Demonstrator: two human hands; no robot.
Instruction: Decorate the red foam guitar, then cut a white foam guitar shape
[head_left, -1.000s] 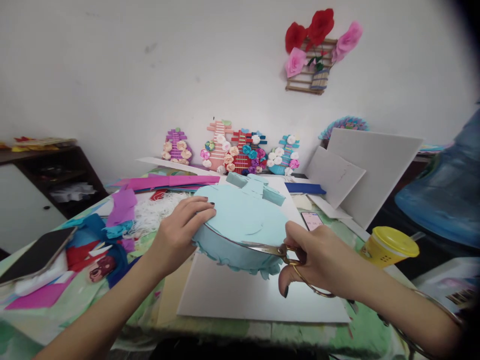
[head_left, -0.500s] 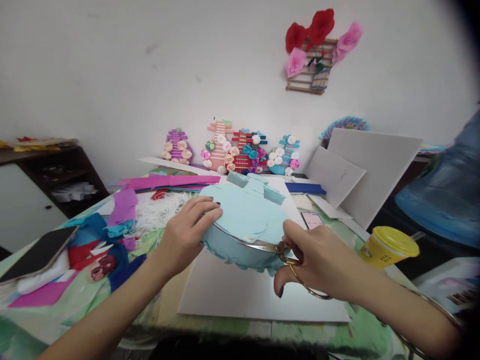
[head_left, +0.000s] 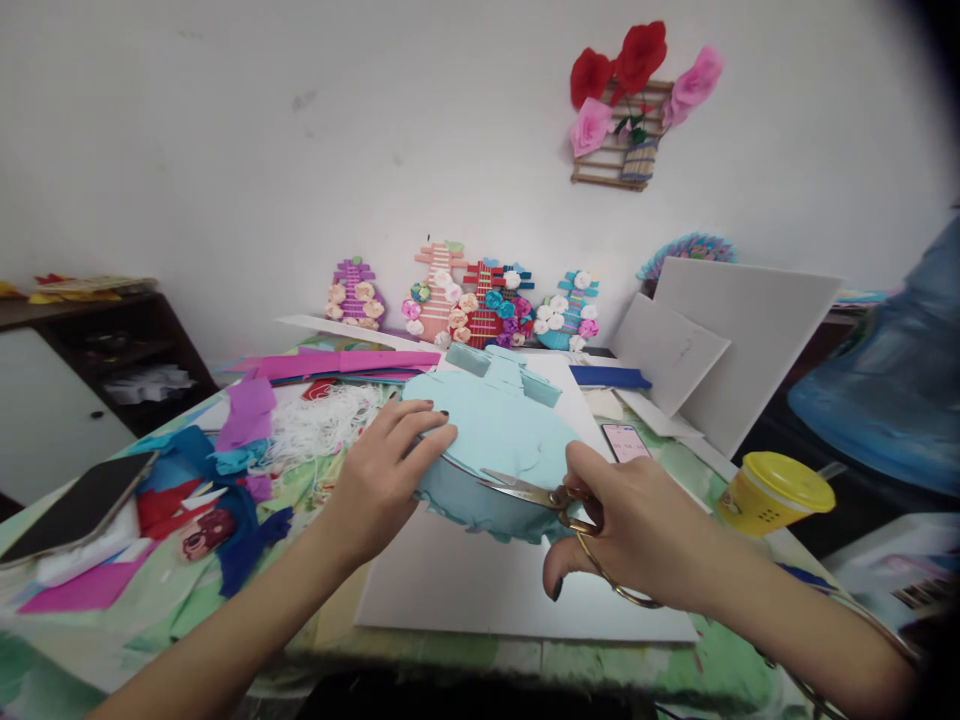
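Note:
A light-blue paper-covered lute-shaped craft piece [head_left: 502, 425] is tilted up above a white board [head_left: 465, 590], its ruffled paper edge facing me. My left hand [head_left: 390, 465] grips its left rim, fingers on the top face and the thumb side partly hidden. My right hand [head_left: 622, 525] has its fingers through the handles of gold-coloured scissors [head_left: 536, 492]. The scissor blades are slightly parted and lie at the near rim of the blue piece, along the paper edge.
Left of the board lie a dark phone [head_left: 79, 505], coloured crepe paper scraps [head_left: 180, 480] and white shredded paper [head_left: 319, 420]. Several finished flower-trimmed lutes [head_left: 480, 300] lean on the wall. To the right are a lit phone [head_left: 624, 442], a yellow-lidded cup [head_left: 780, 490] and white foam boards [head_left: 750, 340].
My left hand has shifted slightly right and down along the rim. The blue piece has tilted a little, and the scissor blades now show more apart.

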